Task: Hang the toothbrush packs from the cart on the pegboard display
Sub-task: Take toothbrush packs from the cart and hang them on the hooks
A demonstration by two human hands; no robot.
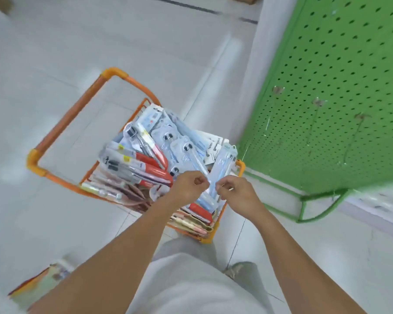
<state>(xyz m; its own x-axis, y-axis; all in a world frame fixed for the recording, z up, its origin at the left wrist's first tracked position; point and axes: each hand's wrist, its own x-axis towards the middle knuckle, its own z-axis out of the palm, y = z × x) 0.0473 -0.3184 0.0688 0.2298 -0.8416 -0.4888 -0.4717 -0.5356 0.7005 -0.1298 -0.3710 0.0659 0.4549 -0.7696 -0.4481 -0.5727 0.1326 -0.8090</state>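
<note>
Pale grey floor tiles [82, 55] run under everything, with a green pegboard display [340, 91] standing at the right on a green tube frame. Three metal pegs [318, 103] stick out of its perforated face, all bare.

An orange wire cart [240, 165] with one looped orange handle [73, 114] sits on the floor in front of the person's legs. It is heaped with toothbrush packs [145, 155], too many and too overlapped to count: long flat blister cards, mostly clear plastic over white or pale blue backing, several with red bands, and a few pinkish ones along the near edge.

One pale blue toothbrush pack [221, 164] is raised above the heap, slanting up toward the pegboard side of the cart. The left hand [189, 184] has its fingers curled and pinches the pack's lower part from the left; the right hand [235, 190] pinches it from the right, fingers bent in. Both hands are just beside each other over the cart's near half.

A colourful, blurred packet [43, 282] lies at the lower left edge.
</note>
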